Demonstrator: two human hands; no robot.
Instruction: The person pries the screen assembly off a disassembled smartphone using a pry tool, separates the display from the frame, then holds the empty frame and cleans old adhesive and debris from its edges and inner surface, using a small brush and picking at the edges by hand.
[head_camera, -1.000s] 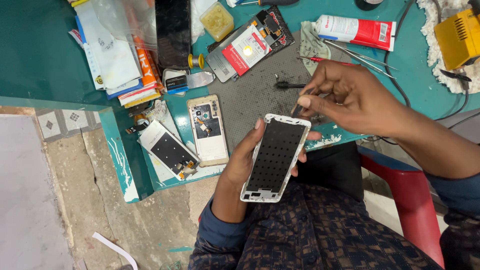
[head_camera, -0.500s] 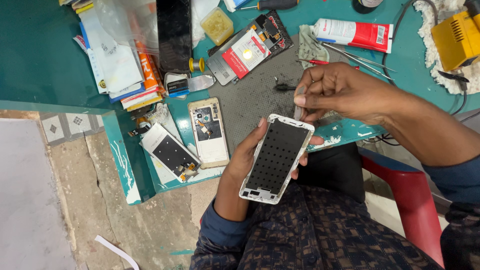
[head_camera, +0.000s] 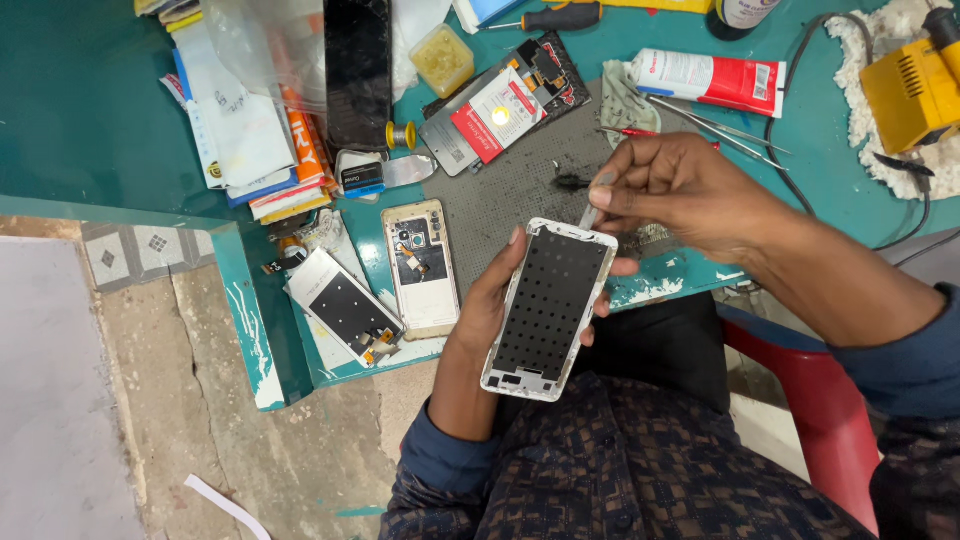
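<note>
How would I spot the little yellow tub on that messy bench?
Start at the green table and find the long black screen panel lying near its far edge. Just right of it sits the yellow tub: small, square, translucent, unlike the flat phone parts around.

Teal table (head_camera: 90, 110), paint chipped white along edge, cluttered. Grey mat (head_camera: 520, 190) on top. Rough concrete floor (head_camera: 170, 400) below, patterned tiles (head_camera: 130, 250) near table edge. Red plastic chair (head_camera: 810, 400) at right. Even, bright light.

A phone repair workshop. The green tabletop (head_camera: 90, 110) carries opened phones (head_camera: 420, 265), a screwdriver (head_camera: 560, 17), tweezers (head_camera: 715, 125), a glue tube (head_camera: 705, 80). A yellow soldering station (head_camera: 915, 90) stands at its corner.
</note>
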